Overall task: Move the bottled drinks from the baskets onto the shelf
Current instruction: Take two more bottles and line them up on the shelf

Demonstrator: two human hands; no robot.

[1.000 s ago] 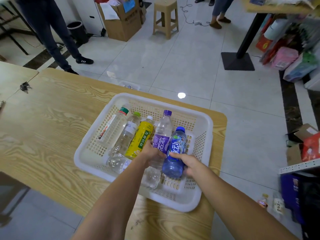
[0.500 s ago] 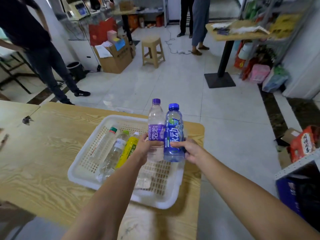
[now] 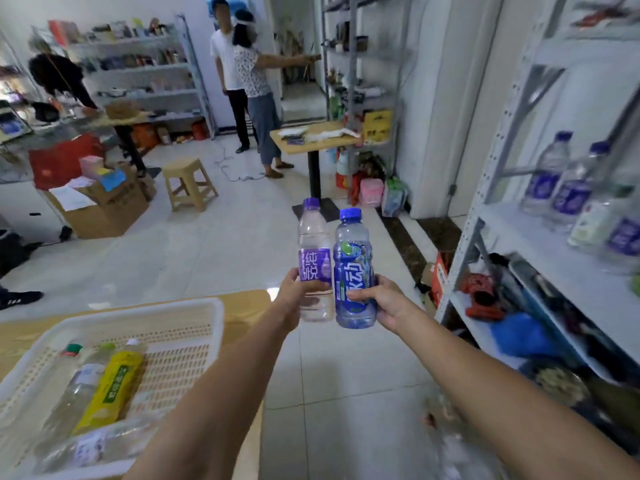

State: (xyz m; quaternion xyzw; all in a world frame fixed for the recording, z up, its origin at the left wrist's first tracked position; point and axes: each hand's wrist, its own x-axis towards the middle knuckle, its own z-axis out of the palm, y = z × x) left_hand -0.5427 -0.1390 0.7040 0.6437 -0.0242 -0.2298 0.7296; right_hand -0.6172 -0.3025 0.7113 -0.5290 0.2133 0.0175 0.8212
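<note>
Nearest, at the lower left, a white perforated basket [image 3: 138, 311] sits on the wood-grain counter [image 3: 242, 303]. 4 bottles lie in it on their sides: a yellow bottle [image 3: 110, 389], a clear bottle with a pale green cap [image 3: 79, 382] just beside it, a bottle with a red and green cap [image 3: 71, 349] to the left of that, and a clear bottle [image 3: 93, 445] lying across the near wall.

Both forearms reach forward past the counter's edge, over the tiled floor. The left hand [image 3: 294, 296] has its fingers curled round the lower half of a clear bottle with a purple label and purple cap [image 3: 313, 258]. The right hand [image 3: 388, 301] grips a blue bottle with a blue cap [image 3: 353, 268] low on its body, fingers wrapped across the label. Both bottles are upright and in the air, side by side and touching or nearly so, well clear of the basket.

To the right stands the white metal shelf [image 3: 519, 230]. On its upper board are several upright bottles, blurred, among them 2 clear ones with purple labels [image 3: 547, 174] [image 3: 575, 188]. The lower boards hold dark, red and blue items too blurred to name.

Farther off on the floor are a tan plastic stool [image 3: 188, 183] and an open cardboard box [image 3: 104, 209]. At the back 2 people [image 3: 242, 64] stand close together near a doorway.
</note>
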